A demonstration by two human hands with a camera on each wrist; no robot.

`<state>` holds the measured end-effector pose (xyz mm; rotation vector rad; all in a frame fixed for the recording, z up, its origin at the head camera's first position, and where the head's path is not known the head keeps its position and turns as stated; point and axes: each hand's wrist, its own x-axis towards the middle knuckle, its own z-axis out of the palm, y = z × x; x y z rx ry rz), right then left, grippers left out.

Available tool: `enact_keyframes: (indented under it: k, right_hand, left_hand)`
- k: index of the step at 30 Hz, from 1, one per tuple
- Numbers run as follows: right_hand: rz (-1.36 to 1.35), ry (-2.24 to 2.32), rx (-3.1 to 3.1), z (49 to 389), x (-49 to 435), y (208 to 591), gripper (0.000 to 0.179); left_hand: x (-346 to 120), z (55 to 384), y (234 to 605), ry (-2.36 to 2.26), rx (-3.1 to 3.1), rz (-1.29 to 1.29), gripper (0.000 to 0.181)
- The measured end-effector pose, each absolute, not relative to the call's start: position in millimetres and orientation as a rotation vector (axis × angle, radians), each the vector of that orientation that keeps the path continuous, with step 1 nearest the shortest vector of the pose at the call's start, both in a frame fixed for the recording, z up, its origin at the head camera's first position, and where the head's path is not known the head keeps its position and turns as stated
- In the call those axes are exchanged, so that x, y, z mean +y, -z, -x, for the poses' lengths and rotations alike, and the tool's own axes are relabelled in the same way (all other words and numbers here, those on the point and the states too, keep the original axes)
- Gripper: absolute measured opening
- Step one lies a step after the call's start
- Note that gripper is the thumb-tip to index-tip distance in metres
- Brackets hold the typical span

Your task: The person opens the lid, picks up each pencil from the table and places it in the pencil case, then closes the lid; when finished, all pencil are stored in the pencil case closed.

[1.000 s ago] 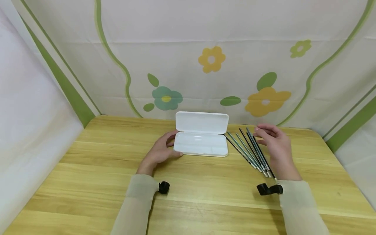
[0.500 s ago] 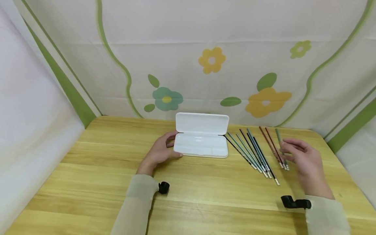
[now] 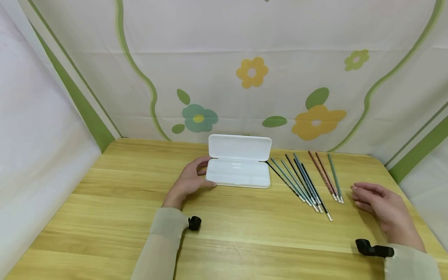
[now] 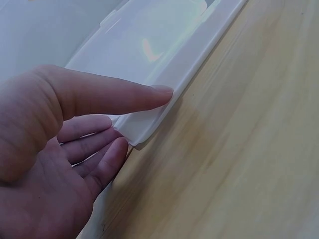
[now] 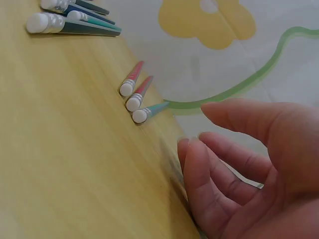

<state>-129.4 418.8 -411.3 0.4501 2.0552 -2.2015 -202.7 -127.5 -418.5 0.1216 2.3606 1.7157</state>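
An open white pencil case (image 3: 239, 174) lies near the back of the table, its lid (image 3: 240, 147) raised. My left hand (image 3: 189, 177) holds the case's left end. In the left wrist view the thumb presses the front edge and the other fingers meet the corner. Right of the case lies a fanned group of dark and blue-green pencils (image 3: 307, 181), erasers towards me. Two red pencils (image 3: 323, 175) and a green pencil (image 3: 335, 177) lie further right. My right hand (image 3: 383, 204) hovers right of them, fingers loosely bent, holding nothing.
The wooden table (image 3: 245, 241) backs onto a white cloth (image 3: 217, 89) printed with flowers and green lines. Cloth also hangs at the left and right sides. A black camera mount (image 3: 374, 249) sticks out from the right sleeve, another (image 3: 195, 223) from the left.
My right hand has moved right and towards me, away from the pencils. The red and green pencils it covered now show fully. My left hand stays at the case.
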Motion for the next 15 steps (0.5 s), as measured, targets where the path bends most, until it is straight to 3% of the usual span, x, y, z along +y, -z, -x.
enact_keyframes:
  k: [8,15]
  right_hand:
    - [-0.492,1.872,2.313,135.2,415.6,415.8,0.012]
    - [-0.470,1.415,2.607,138.1,406.7,415.1,0.068]
  left_hand:
    - [-128.9,202.6,417.8,-1.696,2.369,-0.115,0.095]
    - [-129.3,202.3,416.8,-1.686,2.354,-0.139,0.095]
